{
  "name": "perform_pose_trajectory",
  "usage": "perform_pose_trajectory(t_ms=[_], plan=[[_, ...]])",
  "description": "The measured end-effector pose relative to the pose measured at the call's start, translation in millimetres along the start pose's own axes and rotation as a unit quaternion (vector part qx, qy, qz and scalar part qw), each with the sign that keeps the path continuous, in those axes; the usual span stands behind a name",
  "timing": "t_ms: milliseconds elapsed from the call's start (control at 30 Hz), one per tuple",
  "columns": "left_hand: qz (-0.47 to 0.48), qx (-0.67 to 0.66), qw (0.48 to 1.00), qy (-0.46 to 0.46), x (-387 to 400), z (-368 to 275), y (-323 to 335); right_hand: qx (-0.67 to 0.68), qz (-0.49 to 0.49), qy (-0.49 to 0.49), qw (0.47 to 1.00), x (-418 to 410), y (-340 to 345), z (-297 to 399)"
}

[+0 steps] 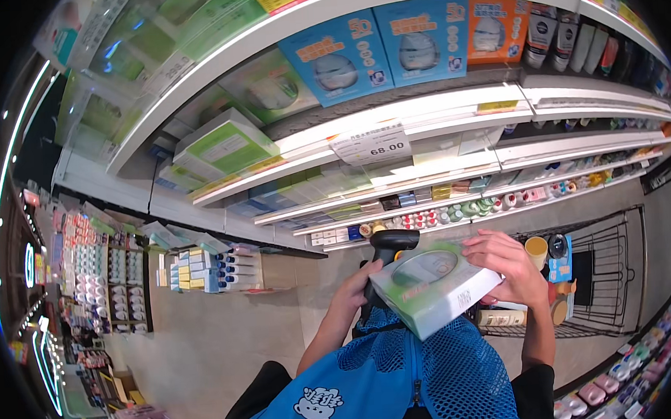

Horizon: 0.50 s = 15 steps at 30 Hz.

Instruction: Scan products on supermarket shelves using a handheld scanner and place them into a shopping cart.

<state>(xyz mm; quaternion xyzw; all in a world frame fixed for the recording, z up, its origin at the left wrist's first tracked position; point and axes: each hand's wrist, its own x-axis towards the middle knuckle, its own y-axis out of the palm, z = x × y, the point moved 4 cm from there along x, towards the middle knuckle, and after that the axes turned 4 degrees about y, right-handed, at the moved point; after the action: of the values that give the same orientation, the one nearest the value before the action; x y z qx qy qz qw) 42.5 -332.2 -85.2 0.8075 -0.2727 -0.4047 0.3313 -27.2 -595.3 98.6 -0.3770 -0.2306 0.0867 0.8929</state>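
A green and white product box (439, 286) is tilted in front of my blue mesh vest, with a printed code on its side facing down and right. My right hand (506, 266) grips its right end, fingers over the top edge. My left hand (357, 285) is closed around the handle of a black handheld barcode scanner (394, 240), whose head is just above the box's upper left edge. The box hides part of the scanner's grip and part of my left fingers.
Store shelves (321, 145) with boxes and bottles curve across the top. A black wire shopping cart (614, 308) holding several products stands at the right. Stacked goods (202, 270) stand on the floor at the left, and another product shelf (618, 388) runs along the lower right.
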Motion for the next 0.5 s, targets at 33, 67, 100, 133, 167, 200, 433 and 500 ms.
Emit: perform_pose_trajectory(t_ms=[33, 67, 100, 133, 167, 200, 433, 500], plan=[[-0.064, 0.005, 0.998, -0.011, -3.9, -1.9, 8.2, 0.067, -0.012, 0.021, 0.997, 1.5, 2.3, -3.5], [-0.047, 0.065, 0.997, -0.002, -2.6, -7.6, 24.3, 0.134, -0.024, 0.047, 0.990, 0.8, 4.0, -7.0], [0.009, 0.045, 0.999, -0.024, 8.4, 0.3, -14.9, 0.125, -0.005, 0.107, 0.986, 1.5, 2.4, -12.1], [-0.064, 0.041, 0.997, 0.011, 9.8, -2.9, -2.6, 0.141, -0.059, 0.141, 0.978, 2.5, -0.2, -19.1], [-0.136, 0.040, 0.989, 0.041, 12.8, -7.3, 10.4, 0.155, -0.114, 0.178, 0.965, 6.5, -0.5, -29.0], [-0.132, 0.001, 0.989, 0.062, 9.8, -10.0, 17.6, 0.198, -0.119, 0.204, 0.951, 9.0, 2.5, -37.0], [-0.039, 0.046, 0.988, 0.143, 4.3, -30.4, 34.0, 0.375, -0.175, 0.298, 0.860, -20.6, 28.6, -86.7], [-0.027, 0.067, 0.988, 0.136, 9.4, -25.4, 39.8, 0.390, -0.178, 0.333, 0.840, -40.1, 36.9, -94.9]])
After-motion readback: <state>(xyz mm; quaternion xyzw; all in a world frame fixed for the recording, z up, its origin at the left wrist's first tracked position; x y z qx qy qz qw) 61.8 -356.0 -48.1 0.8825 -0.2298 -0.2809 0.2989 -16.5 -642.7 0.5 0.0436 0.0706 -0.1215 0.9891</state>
